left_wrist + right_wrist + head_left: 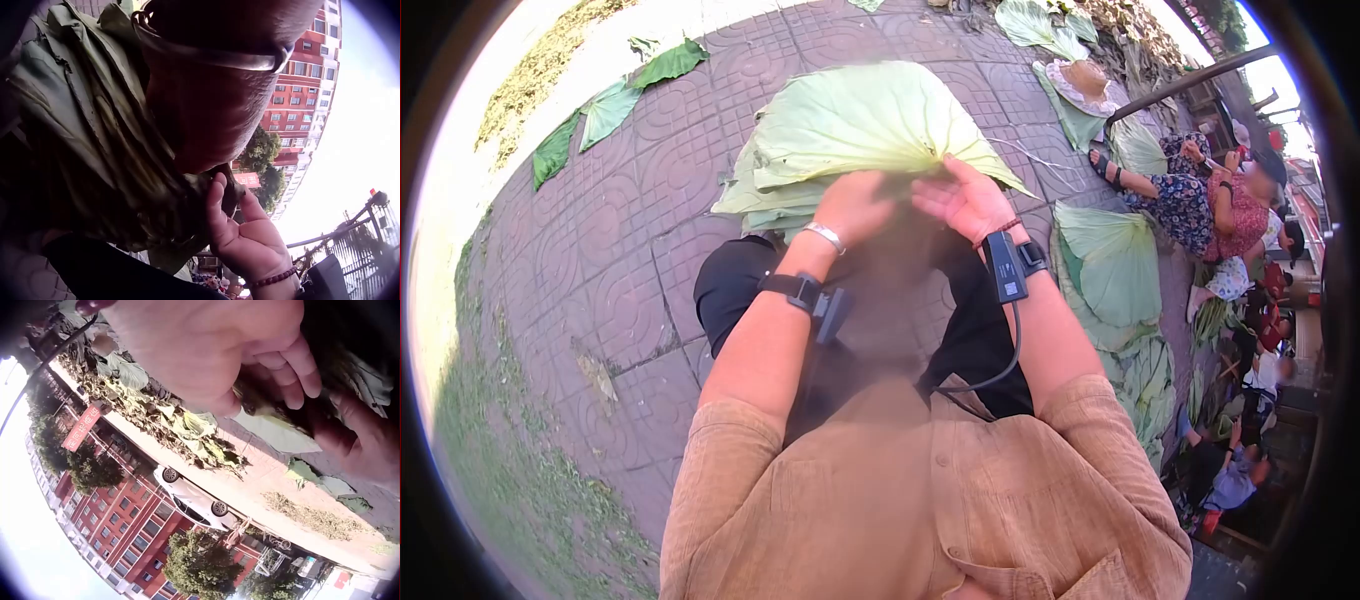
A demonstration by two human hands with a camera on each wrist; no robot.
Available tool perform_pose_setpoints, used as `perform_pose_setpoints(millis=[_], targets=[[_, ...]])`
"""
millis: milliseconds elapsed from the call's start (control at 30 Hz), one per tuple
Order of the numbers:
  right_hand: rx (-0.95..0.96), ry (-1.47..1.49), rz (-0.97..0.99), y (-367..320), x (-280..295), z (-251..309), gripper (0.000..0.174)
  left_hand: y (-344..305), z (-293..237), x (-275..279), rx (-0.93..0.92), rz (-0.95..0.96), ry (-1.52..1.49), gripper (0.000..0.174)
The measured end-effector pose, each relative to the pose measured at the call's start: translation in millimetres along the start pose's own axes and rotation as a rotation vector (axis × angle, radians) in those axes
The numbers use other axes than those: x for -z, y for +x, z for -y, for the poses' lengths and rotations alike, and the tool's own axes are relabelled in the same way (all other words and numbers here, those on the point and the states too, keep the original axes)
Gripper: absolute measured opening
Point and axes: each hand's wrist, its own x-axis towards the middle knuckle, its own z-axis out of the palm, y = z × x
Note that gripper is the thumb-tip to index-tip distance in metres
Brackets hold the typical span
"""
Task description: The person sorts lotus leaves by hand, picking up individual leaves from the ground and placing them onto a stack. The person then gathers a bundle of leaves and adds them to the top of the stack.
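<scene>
A thick stack of folded lotus leaves (850,120), pale green with radiating veins, fans out over the person's knees. At the near edge of the stack, the left hand (855,207) grips the gathered folds from the left. The right hand (968,203) has its palm turned up, with the thumb on the point where the veins meet and the fingers below that edge. Layered leaf folds (106,125) fill the left side of the left wrist view. Both hands are close together; a blurred patch in the head view hides part of the gap between them.
More lotus leaves (1105,260) lie spread at the right on the paving (620,240). Loose leaves (608,108) lie at the far left. A straw hat (1082,82) rests by a dark pole (1190,88). Seated people (1240,215) are at the right.
</scene>
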Motion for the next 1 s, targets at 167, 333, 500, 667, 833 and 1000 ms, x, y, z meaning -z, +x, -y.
perform_pose_setpoints(millis=[167, 333, 500, 667, 833, 1000], targets=[[0.070, -0.772, -0.297, -21.4, 15.0, 5.5, 0.035, 6.6, 23.2, -15.7, 0.021, -0.051, 0.151, 0.033], [0.803, -1.441, -0.350, -24.8, 26.6, 2.5, 0.032, 7.7, 36.0, -24.4, -0.038, -0.083, 0.183, 0.030], [1.021, -1.769, -0.228, -19.7, 19.2, 0.2, 0.034, 7.6, 35.7, -25.2, -0.034, -0.088, 0.185, 0.030], [1.108, -1.680, -0.107, -4.7, 13.3, 2.5, 0.027, 7.1, 33.7, -24.3, -0.025, -0.091, 0.200, 0.032], [1.232, -1.642, -0.046, 2.9, 8.7, -2.6, 0.020, 4.4, 17.8, -16.0, 0.086, -0.072, 0.187, 0.029], [1.234, -1.643, 0.000, 4.3, 9.9, -7.1, 0.018, 1.5, 16.1, -5.5, -0.101, -0.400, 0.167, 0.039]])
